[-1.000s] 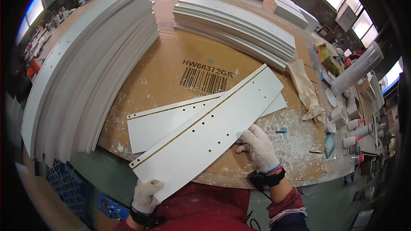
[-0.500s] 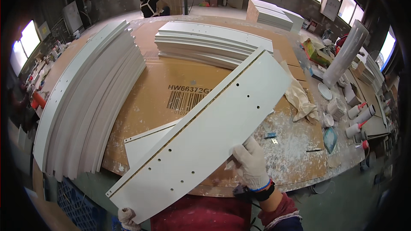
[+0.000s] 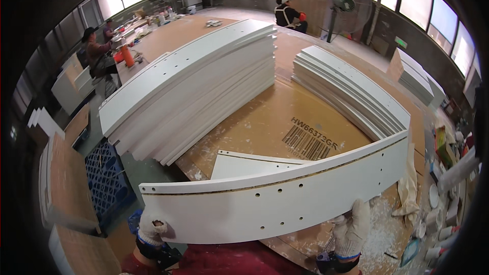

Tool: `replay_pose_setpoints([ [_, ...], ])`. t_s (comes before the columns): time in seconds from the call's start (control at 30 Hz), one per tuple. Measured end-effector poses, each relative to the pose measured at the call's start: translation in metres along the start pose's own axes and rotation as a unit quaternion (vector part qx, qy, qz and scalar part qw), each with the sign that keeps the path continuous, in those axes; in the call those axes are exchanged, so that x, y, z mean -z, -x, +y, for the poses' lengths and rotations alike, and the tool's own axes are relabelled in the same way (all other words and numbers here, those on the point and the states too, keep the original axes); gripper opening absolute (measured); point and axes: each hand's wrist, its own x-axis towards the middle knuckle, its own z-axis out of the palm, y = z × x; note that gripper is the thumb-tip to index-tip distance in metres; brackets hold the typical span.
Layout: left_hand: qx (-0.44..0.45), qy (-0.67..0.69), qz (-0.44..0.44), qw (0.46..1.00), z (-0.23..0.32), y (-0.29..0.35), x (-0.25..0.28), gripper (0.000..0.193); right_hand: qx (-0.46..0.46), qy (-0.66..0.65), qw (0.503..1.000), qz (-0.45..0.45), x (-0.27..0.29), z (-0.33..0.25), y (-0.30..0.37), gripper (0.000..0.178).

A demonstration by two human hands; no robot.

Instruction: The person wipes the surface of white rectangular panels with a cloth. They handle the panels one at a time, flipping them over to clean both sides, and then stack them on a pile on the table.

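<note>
Since the earlier frame, the grooved white board (image 3: 219, 214) has swung from a steep slant to nearly level, its holed face tipped up toward the person, and the view has turned left.

As for progress, this board already has its holes and groove and is in hand, not set down on either pile; a second board (image 3: 244, 165) lies partly hidden behind it, toward the near-left part of the counter (image 3: 285, 53). The tall stack (image 3: 204, 97) runs along the left edge and a lower stack (image 3: 346, 81) stands toward the far-right corner; how many of their boards are finished cannot be told.

The board is held over the near edge. The gloved left hand (image 3: 149, 230) is clenched on its lower left corner; the right hand (image 3: 351, 229) points upward, touching the lower edge near the right end, its grip unclear.
</note>
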Motion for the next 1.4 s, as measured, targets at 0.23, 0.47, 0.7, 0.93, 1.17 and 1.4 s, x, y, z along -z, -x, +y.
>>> replay_pose_setpoints([
  [0.23,-0.177,-0.112,0.164,0.964,0.056,0.002,0.056,0.045,-0.071,0.024,0.989,-0.127,-0.095,-0.005,-0.056,0.029],
  [0.47,-0.197,-0.074,0.305,0.929,0.148,-0.026,0.079,0.046,-0.104,0.045,0.95,-0.291,-0.274,0.007,-0.12,0.028],
  [0.7,-0.029,-0.434,0.303,0.848,0.202,-0.109,0.069,0.012,-0.1,0.127,0.942,-0.295,-0.359,0.045,-0.198,0.031],
  [0.93,-0.247,-0.707,-0.024,0.663,0.217,-0.135,0.094,0.019,-0.104,0.336,0.894,-0.277,-0.372,0.055,-0.218,0.037],
  [1.17,0.218,-0.241,0.104,0.94,0.189,-0.121,0.159,0.013,0.023,0.239,0.96,-0.147,-0.305,0.034,-0.188,0.032],
  [1.4,0.481,-0.269,-0.16,0.819,0.099,-0.134,0.096,0.012,-0.041,0.314,0.937,0.145,-0.072,0.008,-0.15,0.019],
])
